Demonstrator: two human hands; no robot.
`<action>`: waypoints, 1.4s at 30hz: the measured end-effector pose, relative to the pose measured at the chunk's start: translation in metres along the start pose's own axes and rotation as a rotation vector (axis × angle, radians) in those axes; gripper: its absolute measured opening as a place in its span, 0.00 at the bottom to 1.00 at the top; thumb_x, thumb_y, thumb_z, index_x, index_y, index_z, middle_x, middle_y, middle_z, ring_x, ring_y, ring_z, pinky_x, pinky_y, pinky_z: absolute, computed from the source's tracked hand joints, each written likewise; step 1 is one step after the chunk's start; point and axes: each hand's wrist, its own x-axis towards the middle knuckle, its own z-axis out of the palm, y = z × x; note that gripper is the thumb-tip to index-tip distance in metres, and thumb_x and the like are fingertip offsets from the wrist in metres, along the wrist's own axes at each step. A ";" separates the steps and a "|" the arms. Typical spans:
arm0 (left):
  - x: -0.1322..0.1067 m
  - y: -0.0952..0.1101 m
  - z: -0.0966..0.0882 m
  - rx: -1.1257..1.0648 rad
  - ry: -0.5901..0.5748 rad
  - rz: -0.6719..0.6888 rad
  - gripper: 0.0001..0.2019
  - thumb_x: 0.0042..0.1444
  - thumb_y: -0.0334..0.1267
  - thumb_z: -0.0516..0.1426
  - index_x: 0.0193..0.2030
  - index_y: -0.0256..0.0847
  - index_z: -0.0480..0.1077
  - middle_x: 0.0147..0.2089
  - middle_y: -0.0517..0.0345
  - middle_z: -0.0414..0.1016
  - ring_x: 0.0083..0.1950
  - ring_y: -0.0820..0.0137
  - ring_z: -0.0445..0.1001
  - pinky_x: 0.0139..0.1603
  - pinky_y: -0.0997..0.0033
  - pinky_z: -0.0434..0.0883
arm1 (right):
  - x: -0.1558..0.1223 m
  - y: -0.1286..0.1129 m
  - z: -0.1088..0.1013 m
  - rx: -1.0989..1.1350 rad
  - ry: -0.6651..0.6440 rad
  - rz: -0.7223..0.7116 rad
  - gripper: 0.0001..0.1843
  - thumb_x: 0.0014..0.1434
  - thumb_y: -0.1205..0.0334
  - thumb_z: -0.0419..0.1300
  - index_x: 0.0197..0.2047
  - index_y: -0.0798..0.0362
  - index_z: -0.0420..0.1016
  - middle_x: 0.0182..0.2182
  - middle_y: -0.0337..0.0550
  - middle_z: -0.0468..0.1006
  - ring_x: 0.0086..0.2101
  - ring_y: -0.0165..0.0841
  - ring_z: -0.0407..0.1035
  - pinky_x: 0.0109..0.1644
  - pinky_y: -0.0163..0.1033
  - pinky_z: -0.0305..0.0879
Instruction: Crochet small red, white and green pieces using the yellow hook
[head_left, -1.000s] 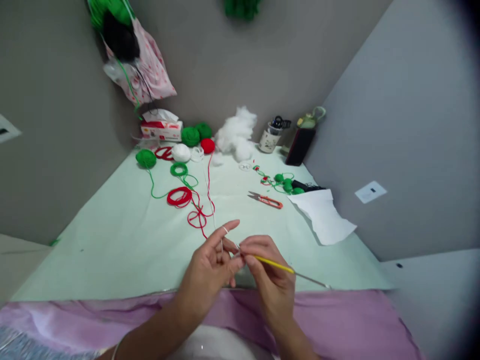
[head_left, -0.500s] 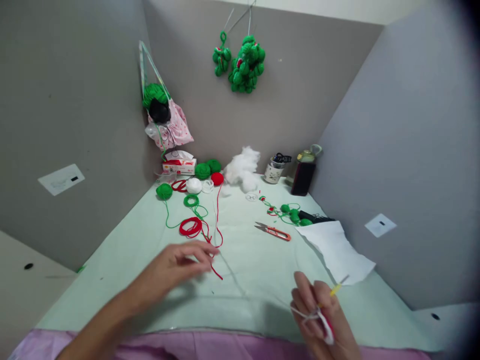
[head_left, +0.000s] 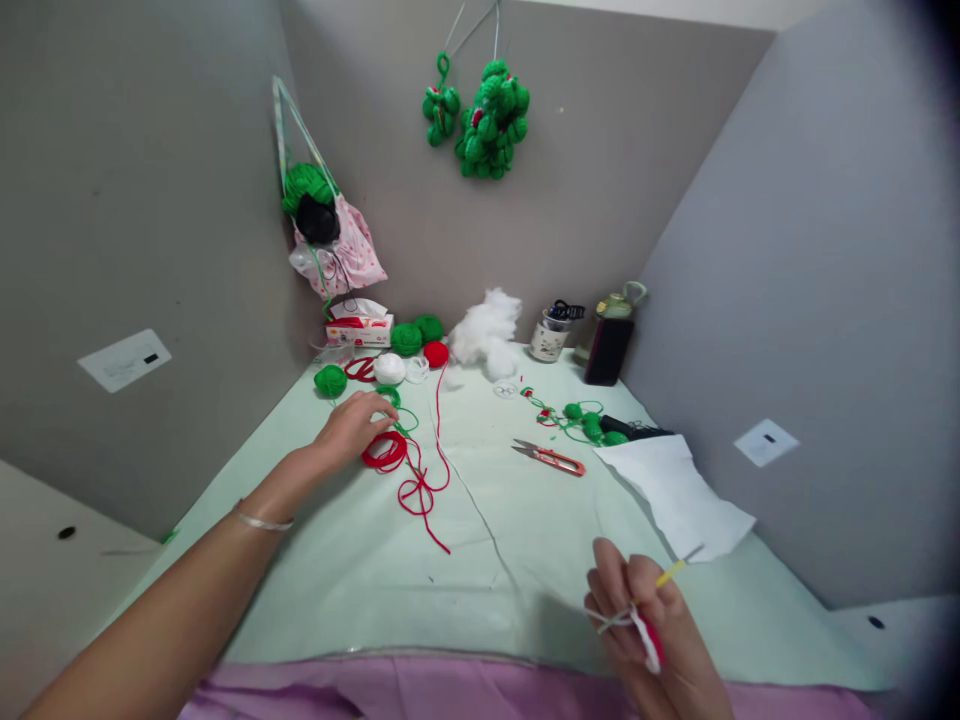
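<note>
My left hand (head_left: 354, 425) reaches far out over the pale green table (head_left: 300, 560), fingers curled down onto the red yarn coil (head_left: 385, 452) and a green yarn loop beside it; whether it grips either is hidden. A loose red strand (head_left: 420, 495) trails from the coil toward me. My right hand (head_left: 649, 625) stays near the front edge, closed around a yellow-handled crochet hook (head_left: 671, 572) and a small white and red crochet piece (head_left: 646, 638), with white yarn (head_left: 487, 530) running from it across the table.
Orange thread snips (head_left: 551, 458) lie mid-table, a white paper sheet (head_left: 679, 495) to their right. Yarn balls (head_left: 409, 340), white stuffing (head_left: 486, 332), a tissue box (head_left: 358, 328), a cup (head_left: 546, 340) and a dark bottle (head_left: 607, 345) line the back. Green crochet pieces (head_left: 491, 120) hang on the wall.
My hands have parted: the left went forward from near me to the red yarn coil, the right dropped to the front right with hook and piece. The camera tilted up.
</note>
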 end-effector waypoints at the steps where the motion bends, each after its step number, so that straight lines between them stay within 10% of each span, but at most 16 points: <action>1: 0.007 0.001 0.003 0.005 -0.025 0.014 0.15 0.70 0.44 0.62 0.58 0.40 0.76 0.60 0.47 0.78 0.57 0.57 0.79 0.58 0.47 0.78 | 0.002 0.003 -0.001 0.000 -0.031 0.005 0.16 0.57 0.51 0.76 0.28 0.49 0.78 0.26 0.33 0.61 0.22 0.23 0.45 0.24 0.32 0.51; 9: 0.036 0.000 0.011 -0.169 -0.122 0.036 0.18 0.70 0.44 0.62 0.63 0.41 0.73 0.63 0.46 0.76 0.57 0.56 0.79 0.55 0.48 0.80 | 0.010 0.011 0.006 -0.013 -0.090 0.027 0.13 0.58 0.52 0.75 0.30 0.48 0.80 0.26 0.33 0.61 0.22 0.24 0.45 0.23 0.31 0.49; 17: 0.052 0.024 -0.060 -0.611 0.105 -0.010 0.11 0.56 0.45 0.65 0.35 0.41 0.73 0.34 0.57 0.78 0.37 0.66 0.78 0.40 0.64 0.76 | 0.011 0.011 0.017 -0.031 -0.085 0.037 0.13 0.56 0.51 0.76 0.29 0.47 0.82 0.25 0.34 0.63 0.21 0.23 0.48 0.22 0.29 0.52; 23: 0.054 0.069 -0.084 -0.759 0.182 0.040 0.15 0.48 0.47 0.66 0.31 0.43 0.65 0.33 0.56 0.77 0.31 0.68 0.75 0.35 0.67 0.72 | 0.008 0.007 0.021 -0.030 -0.094 0.064 0.13 0.55 0.50 0.77 0.29 0.47 0.83 0.25 0.33 0.64 0.20 0.21 0.50 0.21 0.28 0.51; 32: -0.025 0.158 -0.027 -0.543 -0.173 0.374 0.02 0.57 0.34 0.65 0.34 0.43 0.77 0.41 0.57 0.78 0.41 0.66 0.76 0.47 0.64 0.71 | 0.015 0.004 0.032 -0.363 0.180 -0.026 0.17 0.50 0.47 0.79 0.31 0.51 0.87 0.25 0.37 0.70 0.23 0.24 0.61 0.27 0.31 0.60; 42: -0.074 0.164 0.014 -0.317 -0.182 0.526 0.07 0.70 0.34 0.55 0.39 0.46 0.71 0.46 0.55 0.79 0.47 0.63 0.78 0.47 0.63 0.75 | 0.023 0.021 0.055 -0.851 0.098 -0.454 0.10 0.64 0.62 0.67 0.47 0.47 0.88 0.32 0.42 0.79 0.28 0.31 0.74 0.33 0.38 0.71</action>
